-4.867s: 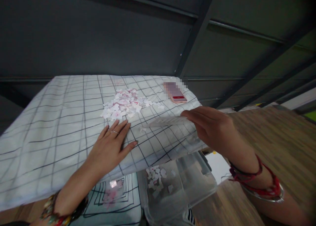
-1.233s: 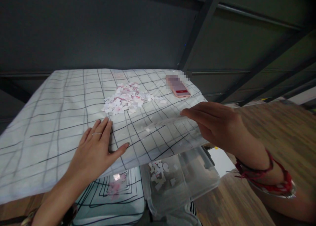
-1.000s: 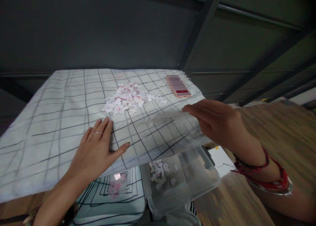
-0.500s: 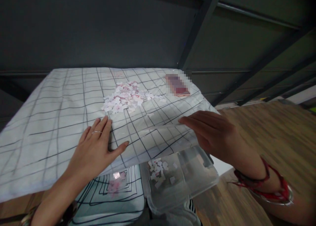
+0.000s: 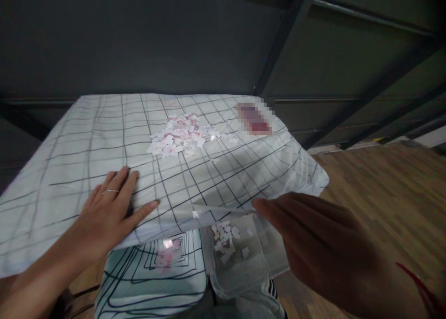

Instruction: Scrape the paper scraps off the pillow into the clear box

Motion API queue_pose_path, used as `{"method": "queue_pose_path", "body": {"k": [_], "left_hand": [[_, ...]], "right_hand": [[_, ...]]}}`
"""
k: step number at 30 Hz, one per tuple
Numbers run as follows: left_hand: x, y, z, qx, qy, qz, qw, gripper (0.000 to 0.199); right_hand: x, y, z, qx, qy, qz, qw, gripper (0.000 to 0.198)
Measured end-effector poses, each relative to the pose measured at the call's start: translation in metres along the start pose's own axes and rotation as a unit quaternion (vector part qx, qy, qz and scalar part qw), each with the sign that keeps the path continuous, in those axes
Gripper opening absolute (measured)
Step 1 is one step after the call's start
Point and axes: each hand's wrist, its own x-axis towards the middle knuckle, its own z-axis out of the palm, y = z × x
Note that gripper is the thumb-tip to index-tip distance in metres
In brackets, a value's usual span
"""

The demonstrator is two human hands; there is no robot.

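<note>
My left hand (image 5: 113, 205) lies flat on the white cloth with dark grid lines (image 5: 114, 152), its fingers slightly spread and holding nothing. At the front edge, my right hand (image 5: 313, 240) has its fingers pressed together on the end of a thin clear strip (image 5: 226, 208); its exact kind I cannot make out. A small white paper piece (image 5: 195, 214) sits at the cloth's edge by the strip. Behind both hands is a heap of small paper pieces (image 5: 183, 135), white with pink marks. Below the edge, a clear plastic box (image 5: 237, 275) holds several such pieces, partly hidden by my right hand.
A blue-green surface with black lines (image 5: 149, 282) lies below the table edge, left of the box, with a pinkish patch on it. A pixelated reddish phone-like object (image 5: 256, 119) rests at the back right. A dark panelled wall (image 5: 139, 40) stands behind; wooden floor (image 5: 376, 184) extends right.
My right hand has come toward me with the clear strip, from the cloth's surface to its front edge. A paper piece now shows at that edge. My left hand has slid left.
</note>
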Motion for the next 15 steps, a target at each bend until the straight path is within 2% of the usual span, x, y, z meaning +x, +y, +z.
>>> {"method": "queue_pose_path", "body": {"k": [4,7,10,13,15], "left_hand": [[-0.008,-0.004,-0.005,0.019,-0.002,-0.011,1.0,0.091],[-0.01,-0.004,-0.005,0.019,-0.012,-0.022,1.0,0.091],[-0.009,-0.003,-0.002,0.01,0.004,-0.03,0.999,0.088],[-0.001,0.006,0.0,-0.002,0.025,-0.036,0.999,0.081],[0.009,0.018,-0.002,-0.013,0.008,-0.042,0.999,0.081]], "right_hand": [[0.001,-0.02,-0.004,0.041,0.011,-0.01,0.999,0.04],[0.003,-0.02,-0.004,0.05,0.009,-0.014,0.999,0.039],[0.004,-0.001,-0.003,0.023,0.02,-0.013,0.999,0.036],[0.004,0.032,0.005,-0.07,0.058,0.043,0.995,0.031],[0.003,0.058,0.015,-0.129,0.088,0.072,0.985,0.03]]}}
